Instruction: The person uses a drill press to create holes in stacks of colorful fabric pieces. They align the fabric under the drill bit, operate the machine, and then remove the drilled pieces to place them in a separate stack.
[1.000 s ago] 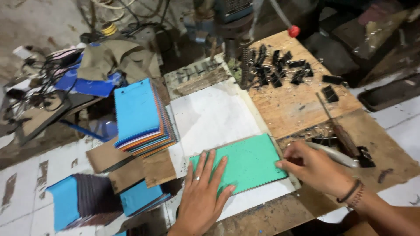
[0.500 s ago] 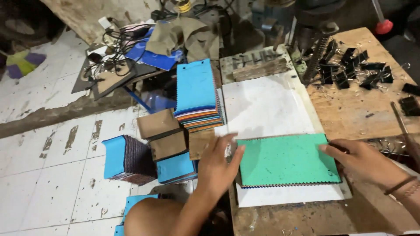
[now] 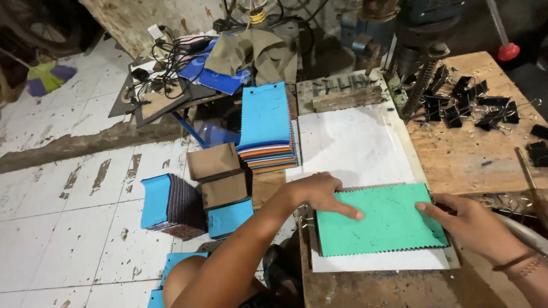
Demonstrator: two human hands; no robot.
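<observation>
The right hand (image 3: 471, 219) covers the green swatch stack's (image 3: 379, 219) right edge. The frame's top cuts off the drill press (image 3: 419, 34), and at lower left the bottom edge clips a blue stack (image 3: 171, 274).
</observation>
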